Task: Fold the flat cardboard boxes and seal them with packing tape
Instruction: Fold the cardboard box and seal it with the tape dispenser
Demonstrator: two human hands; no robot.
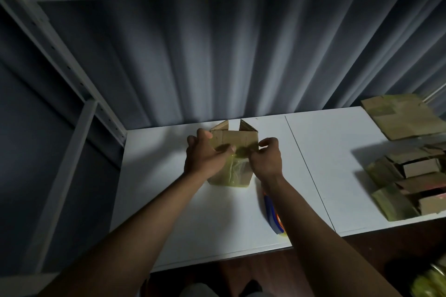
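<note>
Dim room with a white bench before a pleated curtain

A grey-blue curtain (217,55) hangs in folds behind the white bench (193,224), whose top shows a seam right of centre. A pale metal shelving frame (72,75) rises at its left edge and crosses overhead; dark wood floor (253,270) shows below.

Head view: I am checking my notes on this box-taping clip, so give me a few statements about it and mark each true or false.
1. Both hands are on the small box. True: left hand, right hand.
2. The tape dispenser lies under the left forearm. False: it lies by the right forearm.
3. Two flaps stand up at the box's far end. True.
4. The pile of boxes sits on the left of the table. False: on the right.
5. Flat cardboard lies at the far right. True.
</note>
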